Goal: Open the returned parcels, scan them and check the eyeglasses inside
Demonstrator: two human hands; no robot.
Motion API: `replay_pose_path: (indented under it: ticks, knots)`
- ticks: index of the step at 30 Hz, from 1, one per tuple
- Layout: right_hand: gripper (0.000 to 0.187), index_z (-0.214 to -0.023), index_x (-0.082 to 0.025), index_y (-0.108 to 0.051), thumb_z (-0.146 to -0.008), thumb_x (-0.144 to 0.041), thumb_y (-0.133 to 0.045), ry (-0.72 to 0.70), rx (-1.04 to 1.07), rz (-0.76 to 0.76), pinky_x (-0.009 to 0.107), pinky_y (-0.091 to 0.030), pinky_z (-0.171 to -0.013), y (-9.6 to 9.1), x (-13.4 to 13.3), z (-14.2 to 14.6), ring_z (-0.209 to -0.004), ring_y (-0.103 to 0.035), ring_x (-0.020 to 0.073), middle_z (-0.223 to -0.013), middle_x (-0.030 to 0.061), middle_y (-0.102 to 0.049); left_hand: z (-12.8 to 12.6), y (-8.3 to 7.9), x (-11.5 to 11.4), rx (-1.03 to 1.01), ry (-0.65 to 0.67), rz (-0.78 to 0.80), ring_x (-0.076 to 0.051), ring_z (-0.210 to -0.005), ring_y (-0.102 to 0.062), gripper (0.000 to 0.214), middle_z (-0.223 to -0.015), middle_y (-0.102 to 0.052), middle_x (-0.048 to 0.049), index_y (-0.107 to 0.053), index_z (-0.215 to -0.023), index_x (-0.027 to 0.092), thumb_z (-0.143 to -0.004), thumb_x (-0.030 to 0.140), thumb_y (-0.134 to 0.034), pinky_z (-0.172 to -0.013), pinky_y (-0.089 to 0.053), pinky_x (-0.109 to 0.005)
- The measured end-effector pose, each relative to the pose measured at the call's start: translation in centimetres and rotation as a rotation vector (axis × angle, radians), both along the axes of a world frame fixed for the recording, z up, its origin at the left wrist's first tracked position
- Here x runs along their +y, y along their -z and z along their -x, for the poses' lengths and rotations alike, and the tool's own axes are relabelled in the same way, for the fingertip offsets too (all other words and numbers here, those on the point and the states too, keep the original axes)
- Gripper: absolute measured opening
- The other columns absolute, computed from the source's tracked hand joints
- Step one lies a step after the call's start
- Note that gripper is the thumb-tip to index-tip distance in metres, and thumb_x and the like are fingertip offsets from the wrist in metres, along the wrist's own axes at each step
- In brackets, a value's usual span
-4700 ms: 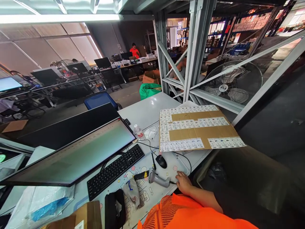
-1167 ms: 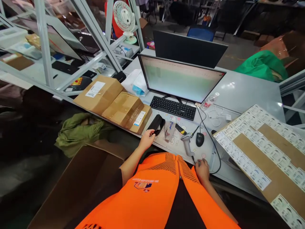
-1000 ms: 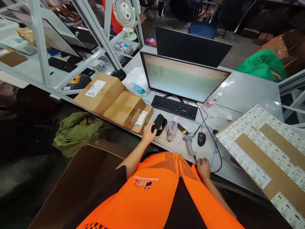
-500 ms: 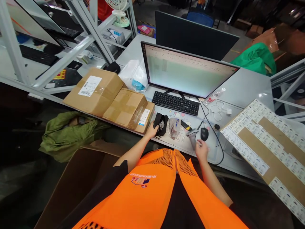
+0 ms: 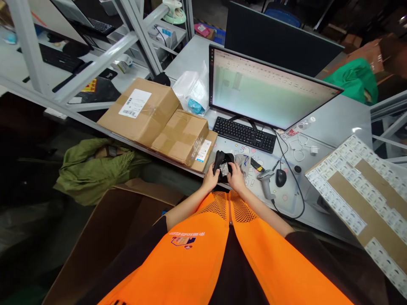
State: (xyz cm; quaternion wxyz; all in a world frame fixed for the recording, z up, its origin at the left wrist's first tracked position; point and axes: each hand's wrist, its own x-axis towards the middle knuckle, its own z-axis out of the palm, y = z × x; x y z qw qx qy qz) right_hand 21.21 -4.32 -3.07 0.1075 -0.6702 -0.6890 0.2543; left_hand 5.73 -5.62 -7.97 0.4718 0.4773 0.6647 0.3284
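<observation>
Both my hands meet at the desk's front edge on a small black pouch with something pale showing in its opening. My left hand grips the pouch's left side with curled fingers. My right hand is closed on its right side, fingers at the opening. A grey barcode scanner lies just right of my right hand, with a black mouse beyond it. A crumpled clear bag lies behind my right hand.
A lit monitor and black keyboard stand behind the pouch. Taped cardboard parcels sit to the left. A cardboard sheet covered in labels overhangs the desk at right. An open brown carton and green cloth lie below.
My right hand left the scanner area and came left onto the black pouch, joining my left hand, which had taken hold of it. The camera tilted further down.
</observation>
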Motion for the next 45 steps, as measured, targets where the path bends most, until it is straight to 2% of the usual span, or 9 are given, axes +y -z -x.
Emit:
replay_pose_path:
  ticks: [5,9,13,16,20,27,31,39,45]
  knots:
    - [0.043,-0.131,-0.015,-0.068,-0.093,-0.017,-0.047,0.053,-0.202,0.129,0.045,-0.052,-0.106,-0.7,0.0,-0.5,-0.121,-0.066,0.0321,-0.164,0.0183,-0.042,-1.0,0.1,-0.4,-0.021,0.026,0.039,-0.03,-0.129,-0.066,0.054,-0.141,-0.068,-0.016,-0.047,-0.154,0.018,-0.103,0.035,-0.052,-0.112,-0.051,-0.044]
    - [0.044,-0.133,-0.017,-0.072,-0.094,-0.022,-0.051,-0.018,-0.27,0.21,0.046,-0.043,-0.115,-0.6,0.6,-1.3,-0.144,-0.049,0.0374,-0.17,0.017,-0.033,-2.7,-0.1,-0.7,-0.022,0.037,0.033,-0.029,-0.13,-0.066,0.055,-0.143,-0.067,-0.0145,-0.045,-0.155,0.02,-0.104,0.036,-0.053,-0.111,-0.051,-0.043]
    - [0.051,-0.141,-0.021,-0.069,-0.093,-0.019,-0.054,-0.135,-0.259,0.206,0.047,-0.027,-0.126,-0.4,1.0,-2.6,-0.156,-0.03,0.0351,-0.171,0.0116,-0.035,-3.5,-0.5,-0.5,-0.001,0.052,0.073,-0.032,-0.128,-0.067,0.057,-0.141,-0.068,-0.0171,-0.043,-0.156,0.017,-0.104,0.038,-0.053,-0.11,-0.051,-0.046]
    - [0.046,-0.135,-0.018,-0.071,-0.093,-0.019,-0.054,-0.141,-0.246,0.173,0.047,-0.029,-0.125,-0.8,0.6,-3.0,-0.156,-0.029,0.0343,-0.171,0.0123,-0.033,-3.4,-0.8,-0.1,-0.004,0.046,0.084,-0.032,-0.131,-0.065,0.055,-0.143,-0.067,-0.0175,-0.044,-0.155,0.016,-0.104,0.035,-0.051,-0.112,-0.05,-0.045]
    - [0.039,-0.127,-0.021,-0.077,-0.095,-0.02,-0.054,-0.149,-0.269,0.243,0.051,-0.034,-0.121,-1.6,-0.2,-2.7,-0.159,-0.022,0.0393,-0.176,0.0113,-0.022,-3.4,-0.8,0.0,-0.009,0.029,0.105,-0.032,-0.133,-0.064,0.052,-0.143,-0.067,-0.0171,-0.047,-0.152,0.015,-0.104,0.032,-0.05,-0.114,-0.049,-0.045]
    - [0.048,-0.141,-0.027,-0.07,-0.095,-0.016,-0.061,-0.191,-0.34,0.322,0.063,-0.027,-0.123,-2.0,-0.3,-2.7,-0.163,-0.008,0.0449,-0.178,0.0143,-0.012,-3.8,-0.3,-0.9,-0.042,0.039,0.074,-0.029,-0.133,-0.064,0.05,-0.144,-0.067,-0.0144,-0.049,-0.151,0.017,-0.103,0.031,-0.051,-0.114,-0.049,-0.044]
    - [0.054,-0.148,-0.03,-0.064,-0.096,-0.016,-0.061,-0.186,-0.34,0.325,0.063,-0.022,-0.125,-1.3,-0.4,-2.6,-0.163,-0.001,0.0453,-0.179,0.0139,-0.009,-3.6,-0.1,-1.0,-0.049,0.052,0.07,-0.029,-0.134,-0.064,0.051,-0.145,-0.066,-0.0143,-0.049,-0.151,0.018,-0.102,0.032,-0.052,-0.115,-0.048,-0.044]
    - [0.065,-0.155,-0.027,-0.055,-0.091,-0.015,-0.06,-0.171,-0.256,0.224,0.054,-0.022,-0.127,0.3,-1.5,-2.4,-0.163,-0.01,0.0417,-0.178,0.0142,-0.012,-2.7,0.6,-0.9,-0.059,0.021,0.082,-0.028,-0.137,-0.061,0.05,-0.148,-0.064,-0.0148,-0.048,-0.151,0.015,-0.104,0.032,-0.049,-0.118,-0.046,-0.043]
    - [0.081,-0.163,-0.032,-0.043,-0.088,-0.021,-0.073,-0.13,-0.351,0.343,0.062,-0.03,-0.121,0.4,-1.7,-2.4,-0.161,-0.01,0.0489,-0.177,0.0205,-0.008,-2.8,0.3,-1.8,-0.037,0.123,0.039,-0.028,-0.133,-0.064,0.052,-0.143,-0.068,-0.0124,-0.049,-0.153,0.02,-0.102,0.031,-0.054,-0.115,-0.049,-0.044]
